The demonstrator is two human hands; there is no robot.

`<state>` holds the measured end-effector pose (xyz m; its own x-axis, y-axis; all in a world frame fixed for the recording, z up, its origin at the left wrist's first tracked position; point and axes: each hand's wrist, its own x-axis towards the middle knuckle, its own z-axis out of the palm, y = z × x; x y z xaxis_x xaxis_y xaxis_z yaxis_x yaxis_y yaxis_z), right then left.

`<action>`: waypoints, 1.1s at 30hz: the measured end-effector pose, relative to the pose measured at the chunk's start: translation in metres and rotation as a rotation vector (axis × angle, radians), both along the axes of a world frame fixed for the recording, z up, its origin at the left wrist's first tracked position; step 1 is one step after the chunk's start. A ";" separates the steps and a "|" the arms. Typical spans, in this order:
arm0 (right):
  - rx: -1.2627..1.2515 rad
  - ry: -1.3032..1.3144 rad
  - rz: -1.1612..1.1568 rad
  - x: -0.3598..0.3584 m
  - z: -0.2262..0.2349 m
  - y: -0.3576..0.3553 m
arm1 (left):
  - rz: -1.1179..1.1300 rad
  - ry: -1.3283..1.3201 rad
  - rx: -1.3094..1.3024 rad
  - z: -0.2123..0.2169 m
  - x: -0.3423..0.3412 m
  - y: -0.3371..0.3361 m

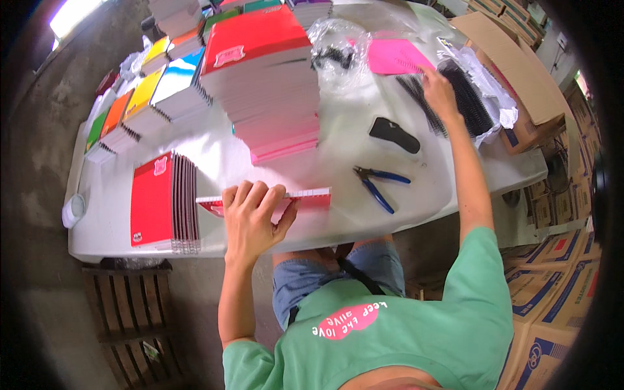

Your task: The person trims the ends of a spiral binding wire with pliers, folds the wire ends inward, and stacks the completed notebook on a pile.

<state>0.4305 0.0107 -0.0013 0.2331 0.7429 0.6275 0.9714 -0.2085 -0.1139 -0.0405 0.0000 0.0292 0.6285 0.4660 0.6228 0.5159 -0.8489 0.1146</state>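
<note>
My left hand is closed around a thin red notebook, which stands on edge near the table's front with its punched white edge facing up. At the far right, my right hand pinches what looks like a thin dark spiral binding coil, seen against a pink sheet. Beside that hand lie many loose black binding coils. Left of the held notebook sits a pile of red spiral-bound notebooks. Blue-handled pliers rest open between my arms, below a black flat pouch-like object.
A tall stack of red-covered notebooks stands ahead. Coloured notebook stacks line the table's left. Clear plastic wrap lies at the back. An open cardboard box is at the right, a white cup on the left edge.
</note>
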 end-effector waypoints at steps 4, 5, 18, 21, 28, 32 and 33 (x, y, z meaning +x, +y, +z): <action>-0.280 -0.282 0.156 -0.006 0.008 0.001 | 0.002 -0.091 0.057 -0.004 0.004 0.000; -0.328 -0.294 0.123 -0.011 0.009 0.001 | 0.015 -0.098 0.092 -0.006 0.005 0.000; -0.333 0.933 0.557 -0.240 0.053 -0.126 | 0.214 -0.202 0.281 -0.037 0.005 -0.013; -0.162 1.138 0.494 -0.282 0.033 -0.153 | 0.187 -0.203 0.281 -0.034 0.009 -0.014; -0.277 1.235 0.667 -0.309 0.020 -0.148 | 0.166 -0.208 0.262 -0.032 0.008 -0.011; -0.307 1.051 0.566 -0.284 0.034 -0.140 | 0.130 -0.215 0.250 -0.033 0.003 -0.009; -0.249 1.012 0.569 -0.271 0.037 -0.135 | 0.122 -0.214 0.256 -0.033 0.001 -0.009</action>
<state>0.1594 -0.1247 0.0352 0.1373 0.9755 0.1717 0.4235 0.0989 -0.9005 -0.0392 -0.0086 -0.0034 0.4202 0.3412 0.8408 0.6026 -0.7978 0.0226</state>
